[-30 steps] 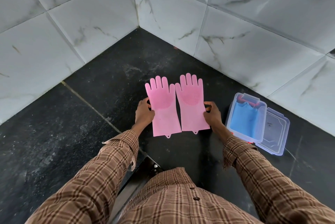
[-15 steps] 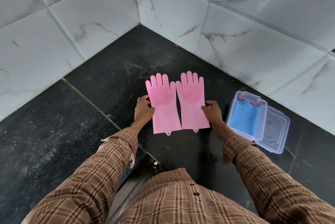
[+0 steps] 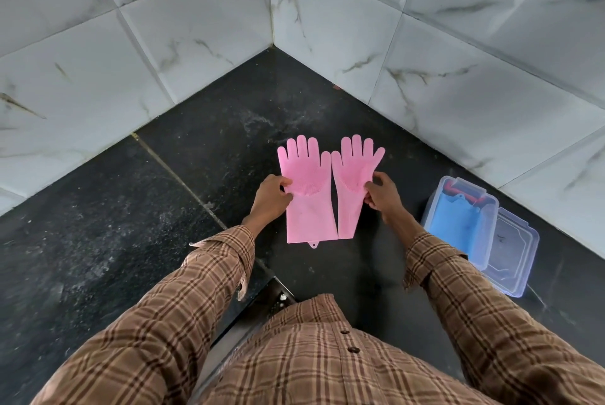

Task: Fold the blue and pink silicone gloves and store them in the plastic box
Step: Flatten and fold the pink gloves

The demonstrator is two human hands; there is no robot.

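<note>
pink gloves flat, both grips on outer edges

two pink gloves [image 3: 322, 188] lie side by side on the dark surface [image 3: 203, 155], fingers toward the tiled corner. my left hand [image 3: 270, 196] pinches the left glove's outer edge at the palm; my right hand [image 3: 383, 193] pinches the right glove's outer edge, folded inward there. blue glove [image 3: 458, 218] sits inside the open box [image 3: 429, 208], to my right, near the wall [image 3: 491, 103].

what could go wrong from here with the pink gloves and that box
The left hand and right hand pinch only the outer edges of the pink gloves, so the floppy silicone may slip or fold crookedly. The plastic box already holds blue gloves, so a loose fold may not fit.
</note>
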